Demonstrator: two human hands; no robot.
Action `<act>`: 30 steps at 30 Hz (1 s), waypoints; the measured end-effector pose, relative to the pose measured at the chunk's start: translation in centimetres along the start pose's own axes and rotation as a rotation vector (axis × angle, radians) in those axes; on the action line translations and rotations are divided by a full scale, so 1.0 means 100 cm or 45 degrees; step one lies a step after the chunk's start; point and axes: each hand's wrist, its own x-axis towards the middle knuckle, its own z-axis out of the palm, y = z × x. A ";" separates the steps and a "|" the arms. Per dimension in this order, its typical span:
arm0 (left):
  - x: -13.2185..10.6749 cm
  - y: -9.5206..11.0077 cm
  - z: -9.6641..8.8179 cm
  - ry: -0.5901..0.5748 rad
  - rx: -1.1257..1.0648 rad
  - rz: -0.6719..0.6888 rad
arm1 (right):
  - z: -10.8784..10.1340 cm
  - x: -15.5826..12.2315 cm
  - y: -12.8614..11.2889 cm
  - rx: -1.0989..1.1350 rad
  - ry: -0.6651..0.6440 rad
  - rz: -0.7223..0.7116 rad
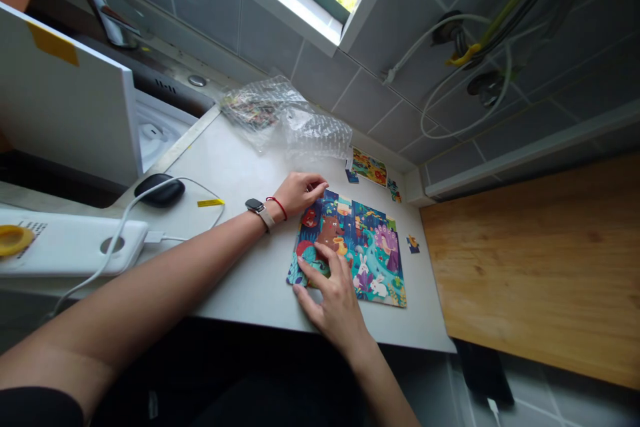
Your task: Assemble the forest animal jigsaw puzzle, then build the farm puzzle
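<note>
A jigsaw puzzle [357, 253] lies flat on the white counter, its pieces joined into a picture of a bear, white rabbits and a purple peacock. My left hand [299, 195], with a watch and a red string at the wrist, is at the puzzle's upper left corner. Its fingers are curled together, and what they pinch, if anything, is hidden. Over the lower left part of the picture, my right hand [333, 287] rests with fingers spread, fingertips on the pieces and thumb by the near edge. One loose puzzle piece [413, 244] lies to the right.
Behind the puzzle are a small picture card [370, 167] and a few loose pieces [395, 191]. Clear plastic bags [300, 120] lie against the tiled wall. At left are a black mouse [160, 191], a white power bank [75, 243] with a cable, and a sink. A wooden board [540, 260] adjoins at right.
</note>
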 end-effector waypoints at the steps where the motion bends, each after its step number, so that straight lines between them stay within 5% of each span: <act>1: 0.000 0.000 0.000 -0.002 0.002 -0.005 | 0.001 -0.001 0.002 -0.022 0.005 -0.021; 13: 0.000 -0.002 0.001 -0.013 -0.026 -0.013 | -0.003 0.002 0.010 -0.089 -0.099 -0.144; 30: 0.000 0.002 -0.001 -0.027 -0.021 -0.030 | 0.007 -0.001 0.014 -0.064 -0.029 -0.189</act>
